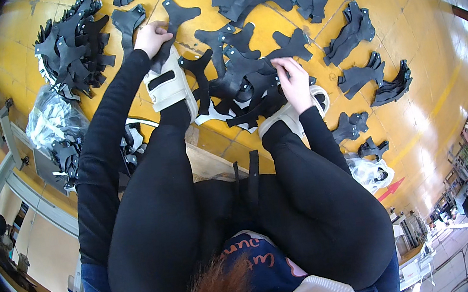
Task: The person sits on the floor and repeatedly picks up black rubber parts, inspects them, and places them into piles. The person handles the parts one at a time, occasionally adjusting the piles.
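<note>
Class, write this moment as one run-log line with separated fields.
left hand: grips black cut piece | right hand: fingers on central pile of black pieces | surface: yellow floor

The floor is painted yellow, smooth and glossy, catching window glare toward three o'clock and scuffed in places. The black cut pieces scattered over it look like matt leather or synthetic sheet (which of the two cannot be told), flat and limp. At ten o'clock the stacked bundle has the same dull black finish. Below it a clear plastic bag is crinkled and shiny. The shoes are cream, smooth and faintly satin. The trousers and sleeves are soft matt black cloth.
</note>
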{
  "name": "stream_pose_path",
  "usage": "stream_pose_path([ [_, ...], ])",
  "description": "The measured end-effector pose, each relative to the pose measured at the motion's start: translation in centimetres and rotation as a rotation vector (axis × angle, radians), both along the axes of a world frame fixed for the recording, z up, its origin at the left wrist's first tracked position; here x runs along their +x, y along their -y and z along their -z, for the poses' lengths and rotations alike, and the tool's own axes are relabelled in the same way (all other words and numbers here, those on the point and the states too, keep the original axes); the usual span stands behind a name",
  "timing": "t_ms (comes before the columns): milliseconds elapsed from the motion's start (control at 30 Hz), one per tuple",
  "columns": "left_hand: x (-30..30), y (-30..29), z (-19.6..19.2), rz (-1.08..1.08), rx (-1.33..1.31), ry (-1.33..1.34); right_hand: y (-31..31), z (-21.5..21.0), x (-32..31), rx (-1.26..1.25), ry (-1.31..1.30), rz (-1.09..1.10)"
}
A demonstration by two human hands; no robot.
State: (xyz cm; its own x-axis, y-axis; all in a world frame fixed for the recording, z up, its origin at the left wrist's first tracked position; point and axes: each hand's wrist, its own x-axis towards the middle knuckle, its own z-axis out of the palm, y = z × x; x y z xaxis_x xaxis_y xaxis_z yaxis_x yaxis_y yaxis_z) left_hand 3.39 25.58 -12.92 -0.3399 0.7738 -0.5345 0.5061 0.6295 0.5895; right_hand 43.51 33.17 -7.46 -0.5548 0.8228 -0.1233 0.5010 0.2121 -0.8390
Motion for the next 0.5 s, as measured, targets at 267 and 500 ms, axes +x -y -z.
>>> stream_pose_path([
  [267,3.6,-0.8,-8.0,-0.519,-0.105,0.847,-2.2,-0.4,0.4,-0.055,0.101,-0.094],
  [500,2.5,2.3,-6.0,-0.253,-0.133,0.438,-1.5,0.3,2.0,0.052,0.111,-0.127],
])
